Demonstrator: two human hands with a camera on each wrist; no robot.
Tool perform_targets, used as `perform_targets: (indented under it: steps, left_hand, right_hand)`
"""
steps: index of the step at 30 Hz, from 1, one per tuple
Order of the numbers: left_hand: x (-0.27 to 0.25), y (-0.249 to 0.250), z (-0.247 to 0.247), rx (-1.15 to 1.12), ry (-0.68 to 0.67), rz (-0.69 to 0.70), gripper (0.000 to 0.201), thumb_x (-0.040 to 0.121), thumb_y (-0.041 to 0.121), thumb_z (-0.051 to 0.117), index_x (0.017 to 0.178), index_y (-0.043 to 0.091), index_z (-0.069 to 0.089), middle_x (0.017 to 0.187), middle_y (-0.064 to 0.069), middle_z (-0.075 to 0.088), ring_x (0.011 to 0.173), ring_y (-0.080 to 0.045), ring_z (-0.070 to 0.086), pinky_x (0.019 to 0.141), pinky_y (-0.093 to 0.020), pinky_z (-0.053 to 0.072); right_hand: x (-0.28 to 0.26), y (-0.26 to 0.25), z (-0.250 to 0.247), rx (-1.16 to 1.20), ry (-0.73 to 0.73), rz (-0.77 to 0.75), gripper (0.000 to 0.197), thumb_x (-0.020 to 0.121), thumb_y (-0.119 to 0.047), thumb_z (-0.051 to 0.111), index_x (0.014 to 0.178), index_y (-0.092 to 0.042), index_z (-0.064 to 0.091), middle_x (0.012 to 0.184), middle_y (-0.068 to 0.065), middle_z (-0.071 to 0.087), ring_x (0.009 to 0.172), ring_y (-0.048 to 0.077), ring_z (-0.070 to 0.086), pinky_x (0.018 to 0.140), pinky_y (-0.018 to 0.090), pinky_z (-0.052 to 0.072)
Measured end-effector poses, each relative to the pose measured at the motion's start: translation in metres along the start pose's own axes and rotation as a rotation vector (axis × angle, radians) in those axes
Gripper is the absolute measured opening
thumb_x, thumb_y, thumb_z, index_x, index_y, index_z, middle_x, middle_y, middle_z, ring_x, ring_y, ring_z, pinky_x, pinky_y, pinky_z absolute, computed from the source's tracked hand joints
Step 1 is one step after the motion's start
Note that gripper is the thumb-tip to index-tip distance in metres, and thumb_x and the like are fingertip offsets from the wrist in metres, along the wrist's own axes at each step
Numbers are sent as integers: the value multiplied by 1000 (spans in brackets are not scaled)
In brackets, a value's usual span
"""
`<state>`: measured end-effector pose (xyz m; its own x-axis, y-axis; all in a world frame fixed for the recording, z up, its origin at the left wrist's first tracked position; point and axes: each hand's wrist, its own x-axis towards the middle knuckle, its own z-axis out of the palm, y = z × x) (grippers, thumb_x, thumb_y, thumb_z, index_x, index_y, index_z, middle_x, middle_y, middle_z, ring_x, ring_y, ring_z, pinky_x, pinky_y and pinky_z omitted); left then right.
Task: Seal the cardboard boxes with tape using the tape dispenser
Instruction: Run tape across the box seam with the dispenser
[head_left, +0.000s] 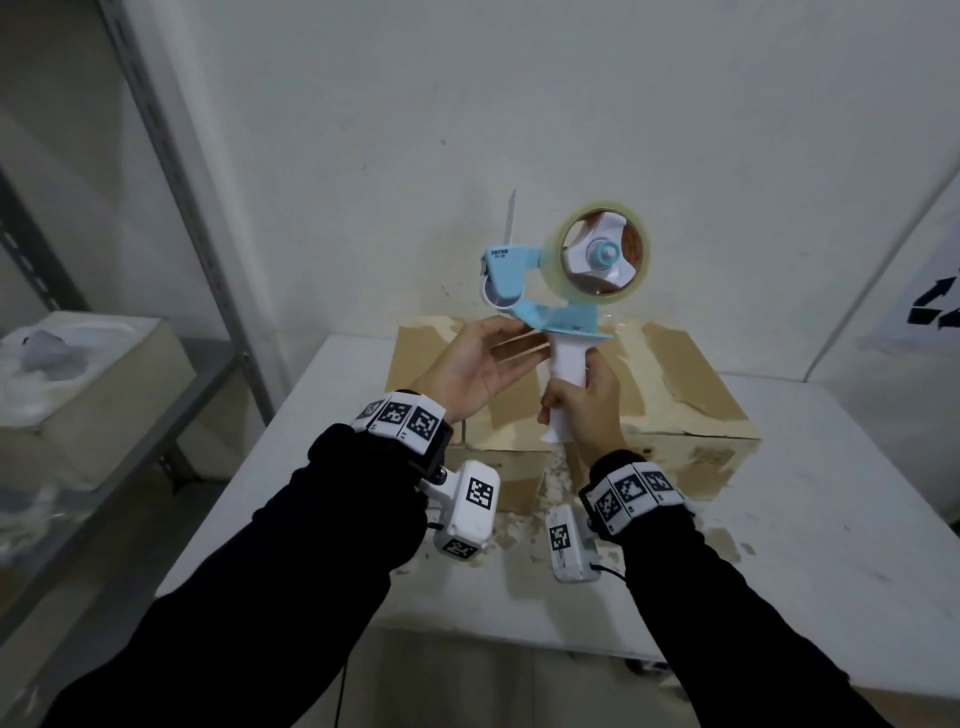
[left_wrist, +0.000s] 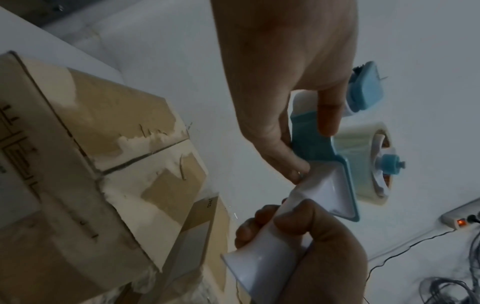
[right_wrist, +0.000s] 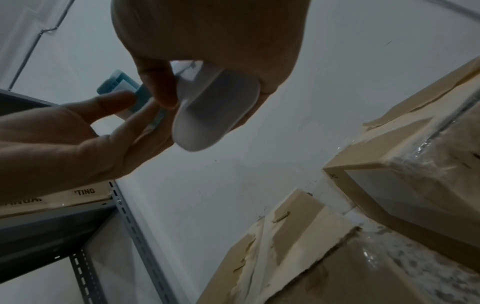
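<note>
Head view: tape dispenser (head_left: 550, 291) held upright above two cardboard boxes (head_left: 675, 395) on a white table (head_left: 805, 545).
Right hand (head_left: 589, 410) wrapped round the white handle; left hand (head_left: 483, 364), fingers mostly straight, touching the blue frame from the left. Clear tape roll (head_left: 605, 254) mounted, right side. Grey shelving (head_left: 171, 395) at far left.

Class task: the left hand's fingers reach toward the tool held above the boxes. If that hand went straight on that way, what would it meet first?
The left hand would meet the tape dispenser at once: its fingertips already lie on the blue frame, just above the white handle.
</note>
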<state>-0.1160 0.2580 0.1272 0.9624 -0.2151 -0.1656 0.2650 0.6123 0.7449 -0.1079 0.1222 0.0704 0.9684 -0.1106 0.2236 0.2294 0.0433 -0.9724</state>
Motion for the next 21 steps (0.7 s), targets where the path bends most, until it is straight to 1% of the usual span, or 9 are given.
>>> perform_targets:
  steps: [2, 4, 7, 10, 13, 14, 16, 19, 21]
  left_hand:
    - [2, 1, -1, 2, 29, 33, 25, 89, 1, 51, 111, -6, 59, 106, -19, 66, 97, -26, 66, 87, -28, 53]
    - [5, 2, -4, -10, 62, 86, 19, 87, -3, 54, 104, -8, 62, 94, -16, 71, 84, -20, 70, 81, -23, 56]
    - [8, 8, -9, -29, 101, 142, 11, 86, -5, 57, 93, -6, 65, 84, -13, 73, 77, -16, 71, 75, -19, 57]
    - [11, 12, -12, -24, 114, 139, 10, 86, -3, 56, 92, -5, 65, 81, -13, 73, 74, -14, 72, 73, -18, 57]
    - [14, 13, -14, -40, 154, 127, 11, 89, -1, 53, 92, -5, 63, 86, -15, 70, 70, -16, 71, 73, -19, 57]
    - [15, 13, -15, -59, 178, 134, 12, 90, 1, 51, 93, -4, 61, 89, -16, 68, 72, -17, 71, 73, -20, 57]
    - [17, 13, -18, -116, 206, 146, 15, 91, 6, 48, 98, -2, 58, 98, -17, 65, 84, -22, 68, 78, -25, 57]
    - [19, 14, -18, -95, 129, 115, 27, 94, 12, 44, 115, 0, 56, 113, -18, 64, 105, -28, 62, 87, -33, 54]
    - [20, 15, -16, -73, 103, 97, 30, 97, 15, 44, 120, 0, 55, 116, -18, 64, 105, -27, 63, 86, -33, 54]
  right_hand:
    - [1, 1, 1, -6, 4, -2, 30, 51, 3, 52, 76, -13, 51, 58, 14, 50, 37, 25, 46, 40, 28, 43]
    - [3, 2, 1, -1, 14, -2, 30, 51, 4, 52, 76, -13, 52, 61, 15, 50, 38, 26, 45, 41, 29, 43]
    - [5, 5, 1, -9, 42, -3, 27, 50, 4, 52, 73, -11, 52, 61, 15, 51, 40, 27, 44, 43, 32, 43]
    - [7, 7, 1, -21, 51, 0, 25, 51, 3, 53, 73, -10, 52, 60, 15, 52, 41, 27, 45, 44, 33, 44]
    - [8, 8, 0, -25, 40, 4, 29, 51, 1, 53, 78, -7, 52, 62, 13, 51, 40, 26, 45, 44, 33, 44]
    - [8, 8, 0, -28, 33, 3, 30, 51, 1, 53, 80, -6, 52, 62, 13, 52, 40, 26, 46, 44, 32, 45]
    - [7, 10, 0, -41, 15, -4, 33, 52, 2, 53, 84, -8, 53, 63, 13, 53, 40, 26, 47, 44, 32, 46]
    - [6, 12, -2, -86, 3, -20, 37, 54, 1, 55, 90, -6, 54, 64, 8, 55, 41, 22, 49, 43, 32, 47]
    - [6, 12, -4, -109, 12, -28, 31, 55, -1, 55, 85, -9, 54, 62, 7, 54, 40, 19, 49, 42, 31, 47]
